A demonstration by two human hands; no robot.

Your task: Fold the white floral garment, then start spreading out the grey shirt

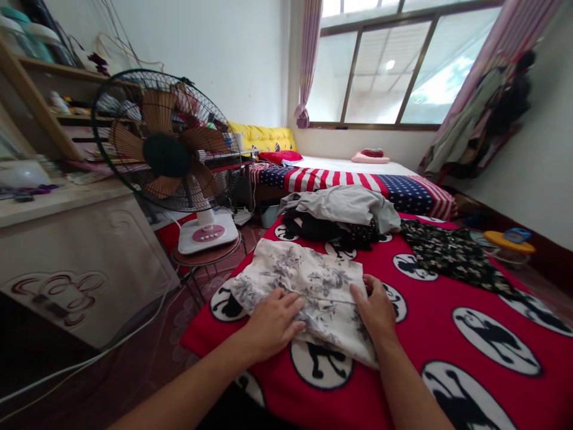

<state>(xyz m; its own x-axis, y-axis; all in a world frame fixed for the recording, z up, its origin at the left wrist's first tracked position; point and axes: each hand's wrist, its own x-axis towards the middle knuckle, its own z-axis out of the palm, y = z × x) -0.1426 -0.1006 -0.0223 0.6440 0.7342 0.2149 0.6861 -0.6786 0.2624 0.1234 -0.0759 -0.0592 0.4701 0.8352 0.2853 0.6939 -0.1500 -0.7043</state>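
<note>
On the red blanket, the flowered cloth is pressed by the flat, open left hand. Its right edge is touched by the right hand; any grip cannot be told. Wrinkles could be made by uneven pushing.

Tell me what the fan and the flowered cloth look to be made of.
Fan: glossy white base, likely plastic; the thin dark cage looks like painted metal wire.
Flowered cloth: matte, soft-creasing fabric, perhaps cotton; the fibre can't be told.
</note>
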